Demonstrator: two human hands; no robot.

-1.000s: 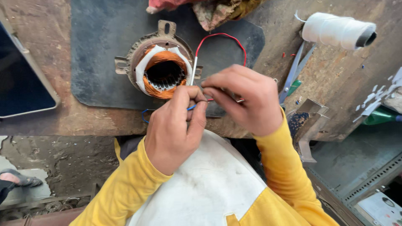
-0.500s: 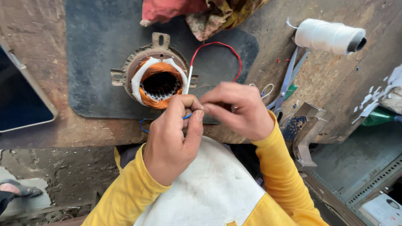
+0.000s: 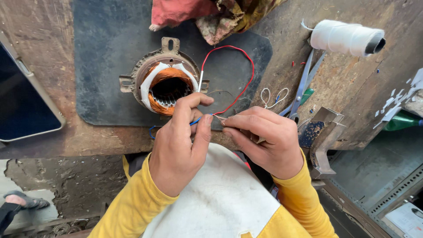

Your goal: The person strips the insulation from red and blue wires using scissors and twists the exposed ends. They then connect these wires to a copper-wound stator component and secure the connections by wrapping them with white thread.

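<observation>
Taking the motor stator (image 3: 165, 86) with its copper windings as the landmark, a dark tablet-like screen (image 3: 24, 103) lies far to its left on the worn wooden bench (image 3: 39, 39). The stator itself sits on a dark rubber mat (image 3: 110, 48), its round metal frame ringed with white insulating paper over the orange coil. Just below it and slightly to the right, the left hand (image 3: 180, 150) is closed in a pinch, thumb and forefinger gripping a blue wire (image 3: 194, 121) whose other end loops out below the stator. Right of that, the right hand (image 3: 269, 141) is likewise curled shut, its fingertips pinching the bare end of a red wire (image 3: 240, 75) right where it meets the blue one; the two hands almost touch there. The red wire arcs up and back over the mat to the stator's right edge. Above and to the right of the stator lies a bundle of red and patterned cloth (image 3: 207, 13). Farther right rest scissors (image 3: 304, 83) with a small loop of white thread (image 3: 273, 97) beside them, and beyond those a spool of white thread (image 3: 346, 37) lies on its side.
</observation>
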